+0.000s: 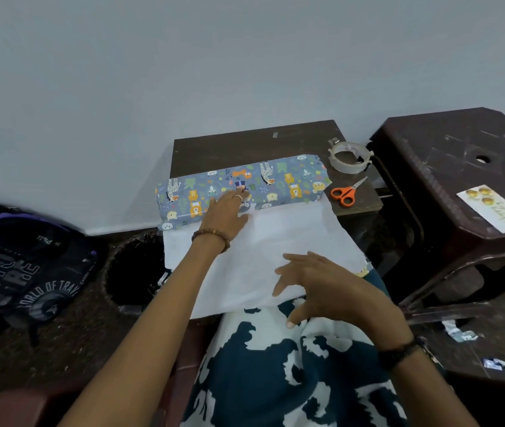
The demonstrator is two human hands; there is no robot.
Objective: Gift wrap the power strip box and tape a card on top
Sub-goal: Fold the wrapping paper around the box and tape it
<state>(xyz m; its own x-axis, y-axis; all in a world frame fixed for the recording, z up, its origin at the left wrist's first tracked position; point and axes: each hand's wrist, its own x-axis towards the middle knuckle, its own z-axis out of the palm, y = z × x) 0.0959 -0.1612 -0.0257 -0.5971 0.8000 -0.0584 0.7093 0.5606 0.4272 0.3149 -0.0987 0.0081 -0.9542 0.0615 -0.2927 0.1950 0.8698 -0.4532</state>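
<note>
Left hand (pixel 228 212) flat, fingers straight, pressing wrapped box (pixel 275 183); right hand (pixel 322 285) spread open over white paper flap (pixel 260 257), gripping nothing.

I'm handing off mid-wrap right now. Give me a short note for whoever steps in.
Left hand: flat, pressing the paper onto the box.
Right hand: open, over the loose white flap of wrapping paper; no grip on it.
Tape roll and scissors lie on the small table; card on the stool.
Done: paper folded over the box.
Left: close the flap, fold the ends, tape, add the card.
</note>
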